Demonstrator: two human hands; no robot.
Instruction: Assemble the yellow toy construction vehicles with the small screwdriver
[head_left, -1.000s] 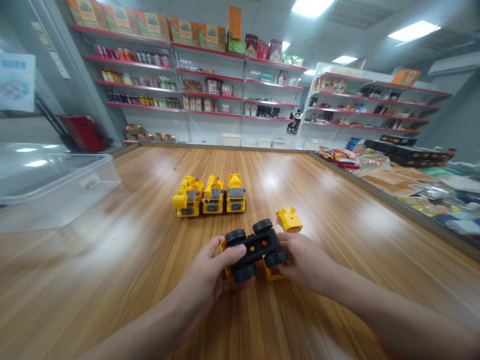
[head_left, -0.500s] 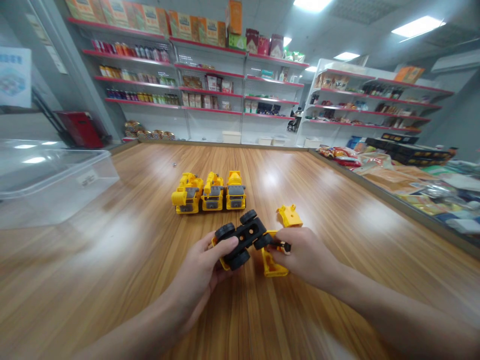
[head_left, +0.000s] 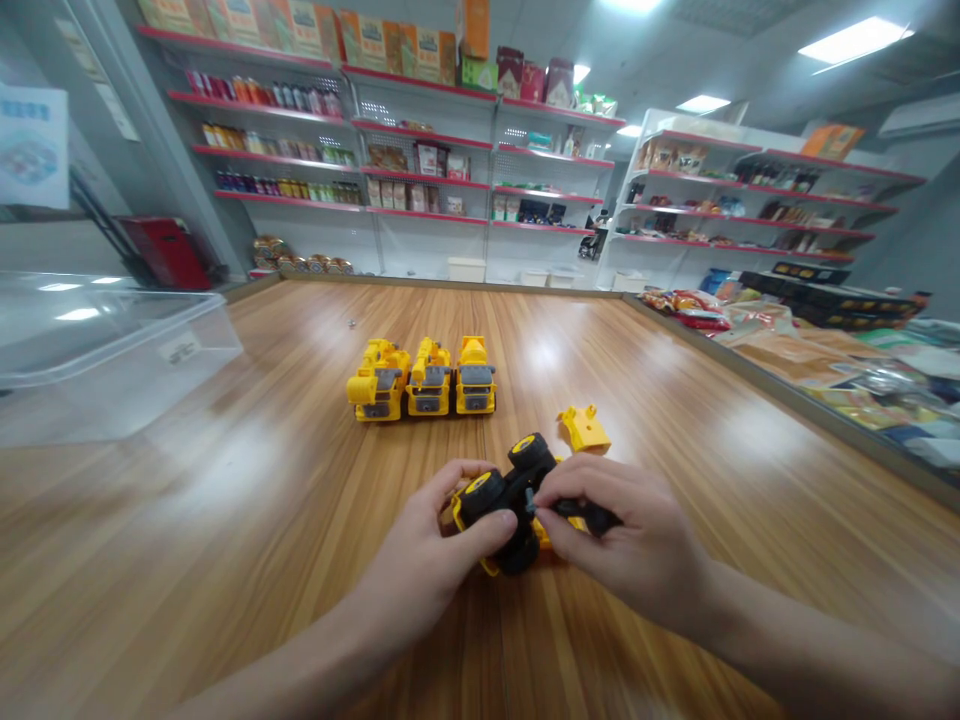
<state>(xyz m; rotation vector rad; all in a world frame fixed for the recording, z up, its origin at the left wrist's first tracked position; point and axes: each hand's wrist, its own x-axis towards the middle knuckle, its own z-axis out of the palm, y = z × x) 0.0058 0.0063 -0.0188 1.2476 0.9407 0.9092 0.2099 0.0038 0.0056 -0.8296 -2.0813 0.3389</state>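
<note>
My right hand (head_left: 637, 540) covers approx. half of the toy truck (head_left: 510, 500), so I cannot see its yellow body. The clear bin (head_left: 112, 350) is cut by the left edge. Shelf goods (head_left: 300, 150) are too small and blurred to read, labels incl.

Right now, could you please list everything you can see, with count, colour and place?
toy truck: one, yellow with black wheels, wheels up, held in both hands over the table
toy trucks: three, yellow and grey, side by side beyond the hands
loose part: one, yellow, on the table right of the held truck
table: one, brown wood
plastic bin: one, clear, far left on the table
shelves: several, white with red edges, stocked, along the back
left hand: fingers gripping the truck
right hand: fingers gripping the truck
</note>
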